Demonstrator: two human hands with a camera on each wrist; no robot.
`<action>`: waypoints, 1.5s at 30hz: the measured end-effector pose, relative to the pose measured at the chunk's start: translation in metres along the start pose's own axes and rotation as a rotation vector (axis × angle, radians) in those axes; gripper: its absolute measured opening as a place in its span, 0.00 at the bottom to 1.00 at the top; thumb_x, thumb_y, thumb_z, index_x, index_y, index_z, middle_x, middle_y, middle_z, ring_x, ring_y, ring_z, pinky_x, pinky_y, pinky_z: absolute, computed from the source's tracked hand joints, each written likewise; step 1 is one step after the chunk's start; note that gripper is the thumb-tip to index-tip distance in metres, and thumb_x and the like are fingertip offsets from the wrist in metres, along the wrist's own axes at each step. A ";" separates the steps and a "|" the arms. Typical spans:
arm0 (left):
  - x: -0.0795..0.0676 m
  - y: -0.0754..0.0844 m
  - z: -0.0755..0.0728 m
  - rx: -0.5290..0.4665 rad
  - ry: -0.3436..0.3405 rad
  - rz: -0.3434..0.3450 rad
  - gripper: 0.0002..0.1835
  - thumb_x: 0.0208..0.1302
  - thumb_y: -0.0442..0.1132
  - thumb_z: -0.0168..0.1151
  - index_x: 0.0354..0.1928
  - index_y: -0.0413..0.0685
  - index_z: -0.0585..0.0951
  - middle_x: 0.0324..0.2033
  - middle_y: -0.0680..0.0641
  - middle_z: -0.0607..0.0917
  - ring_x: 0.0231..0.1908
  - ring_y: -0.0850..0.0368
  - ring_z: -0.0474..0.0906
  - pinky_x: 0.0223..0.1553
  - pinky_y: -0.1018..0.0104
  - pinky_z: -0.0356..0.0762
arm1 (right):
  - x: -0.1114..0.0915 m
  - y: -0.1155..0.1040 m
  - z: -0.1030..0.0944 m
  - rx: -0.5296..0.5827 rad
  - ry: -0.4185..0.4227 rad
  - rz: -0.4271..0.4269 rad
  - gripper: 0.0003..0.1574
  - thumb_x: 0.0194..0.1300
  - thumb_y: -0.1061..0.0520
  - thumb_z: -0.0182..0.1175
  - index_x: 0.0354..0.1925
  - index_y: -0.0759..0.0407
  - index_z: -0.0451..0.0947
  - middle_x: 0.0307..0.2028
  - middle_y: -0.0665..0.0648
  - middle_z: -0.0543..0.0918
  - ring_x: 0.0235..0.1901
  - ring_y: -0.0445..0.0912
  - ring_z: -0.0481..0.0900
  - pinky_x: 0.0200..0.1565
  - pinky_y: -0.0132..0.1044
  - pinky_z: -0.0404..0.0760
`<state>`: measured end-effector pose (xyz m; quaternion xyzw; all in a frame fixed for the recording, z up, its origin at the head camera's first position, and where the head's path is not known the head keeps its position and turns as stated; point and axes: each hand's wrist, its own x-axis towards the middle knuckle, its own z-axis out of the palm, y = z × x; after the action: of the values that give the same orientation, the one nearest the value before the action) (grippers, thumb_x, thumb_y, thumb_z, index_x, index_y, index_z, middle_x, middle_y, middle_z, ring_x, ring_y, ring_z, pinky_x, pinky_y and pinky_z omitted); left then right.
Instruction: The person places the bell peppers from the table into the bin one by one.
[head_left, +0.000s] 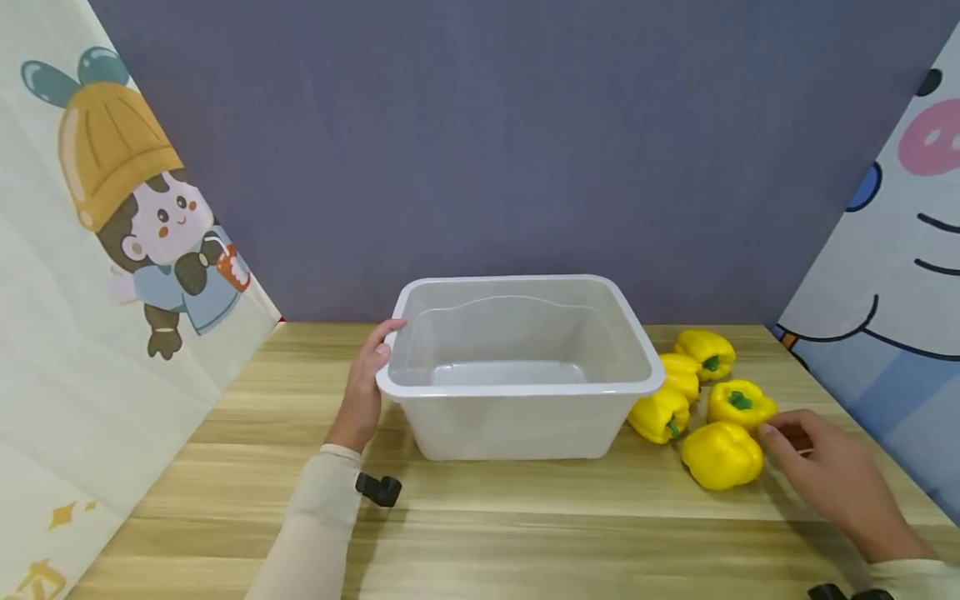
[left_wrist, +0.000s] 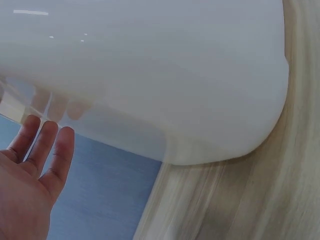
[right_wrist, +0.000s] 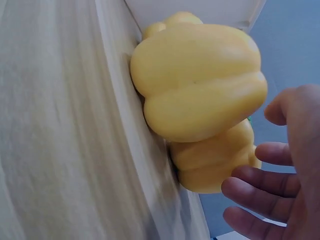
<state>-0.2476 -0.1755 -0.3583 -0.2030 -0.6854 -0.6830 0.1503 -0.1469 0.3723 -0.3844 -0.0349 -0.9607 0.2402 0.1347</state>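
Note:
A white plastic bin (head_left: 517,425) stands upright on the wooden table. My left hand (head_left: 369,375) rests against its left rim, one fingertip lying over the edge; in the left wrist view the extended fingers (left_wrist: 59,155) are beside the outer wall (left_wrist: 190,90). To the bin's right sit several yellow bell peppers, among them a front one (head_left: 722,456) and one with its green stem upward (head_left: 741,403). My right hand (head_left: 828,471) is at their right side, thumb and fingers spread and loosely bent beside a pepper (right_wrist: 200,82), holding nothing.
Three more peppers, one at the back (head_left: 703,353) and two along the bin's right wall (head_left: 660,414), sit close together. A dark grey-blue panel (head_left: 525,142) rises behind the wooden table (head_left: 480,533). Cartoon-printed sheets (head_left: 60,333) flank it on both sides.

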 end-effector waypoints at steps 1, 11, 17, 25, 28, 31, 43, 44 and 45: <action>0.001 0.001 -0.001 0.006 0.002 0.002 0.26 0.75 0.46 0.38 0.69 0.45 0.69 0.55 0.30 0.73 0.48 0.40 0.73 0.47 0.60 0.74 | 0.001 0.000 0.000 0.007 -0.009 -0.007 0.30 0.75 0.42 0.53 0.51 0.70 0.74 0.42 0.68 0.82 0.38 0.60 0.81 0.31 0.47 0.80; 0.001 0.001 -0.004 0.024 0.004 -0.001 0.26 0.76 0.46 0.38 0.69 0.46 0.70 0.54 0.32 0.74 0.47 0.41 0.74 0.46 0.62 0.74 | 0.005 0.001 0.003 0.031 -0.045 -0.024 0.30 0.76 0.42 0.51 0.53 0.69 0.75 0.45 0.69 0.83 0.40 0.61 0.81 0.34 0.52 0.81; -0.001 -0.001 0.002 0.012 -0.004 0.013 0.26 0.75 0.45 0.39 0.68 0.43 0.70 0.52 0.29 0.74 0.44 0.46 0.76 0.44 0.59 0.76 | -0.001 0.008 0.000 0.004 -0.061 -0.001 0.31 0.77 0.42 0.50 0.52 0.72 0.75 0.43 0.69 0.83 0.39 0.61 0.81 0.36 0.55 0.81; 0.000 -0.003 0.002 0.000 -0.010 0.040 0.26 0.75 0.46 0.39 0.68 0.41 0.70 0.51 0.27 0.74 0.44 0.43 0.76 0.43 0.62 0.76 | -0.001 0.007 -0.002 0.001 -0.114 0.058 0.38 0.77 0.37 0.45 0.54 0.72 0.74 0.46 0.71 0.82 0.42 0.63 0.81 0.37 0.55 0.80; 0.000 -0.004 0.001 0.001 -0.006 0.043 0.26 0.75 0.46 0.39 0.68 0.41 0.70 0.51 0.26 0.73 0.44 0.42 0.76 0.43 0.60 0.77 | 0.000 0.006 -0.001 0.006 -0.111 0.045 0.37 0.77 0.38 0.46 0.54 0.71 0.75 0.46 0.70 0.82 0.42 0.62 0.81 0.38 0.55 0.80; 0.000 -0.004 0.001 0.010 -0.003 0.039 0.26 0.75 0.47 0.39 0.68 0.43 0.71 0.51 0.27 0.74 0.44 0.43 0.76 0.43 0.59 0.77 | 0.001 0.004 0.000 0.006 -0.114 0.036 0.37 0.77 0.38 0.46 0.54 0.71 0.75 0.46 0.70 0.82 0.42 0.61 0.81 0.38 0.55 0.80; 0.000 -0.005 0.001 -0.003 0.002 0.031 0.25 0.76 0.45 0.38 0.68 0.43 0.71 0.49 0.28 0.75 0.42 0.45 0.77 0.41 0.61 0.77 | 0.000 0.005 -0.001 0.022 -0.150 0.043 0.38 0.77 0.36 0.44 0.56 0.70 0.75 0.49 0.71 0.81 0.44 0.62 0.80 0.39 0.56 0.80; 0.000 -0.005 0.001 -0.004 0.004 0.033 0.25 0.76 0.45 0.38 0.68 0.43 0.71 0.49 0.28 0.75 0.42 0.45 0.77 0.41 0.61 0.77 | 0.000 0.005 -0.001 0.025 -0.156 0.044 0.39 0.77 0.36 0.43 0.57 0.70 0.74 0.50 0.71 0.81 0.44 0.62 0.80 0.39 0.56 0.80; 0.000 -0.005 0.002 -0.005 0.004 0.035 0.25 0.76 0.45 0.38 0.68 0.43 0.71 0.48 0.28 0.75 0.42 0.45 0.77 0.41 0.61 0.77 | 0.000 0.006 -0.001 0.029 -0.163 0.046 0.39 0.77 0.36 0.43 0.57 0.70 0.74 0.50 0.71 0.81 0.45 0.62 0.79 0.39 0.56 0.79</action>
<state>-0.2497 -0.1737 -0.3624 -0.2143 -0.6799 -0.6821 0.1631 -0.1466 0.3780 -0.3858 -0.0354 -0.9638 0.2593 0.0508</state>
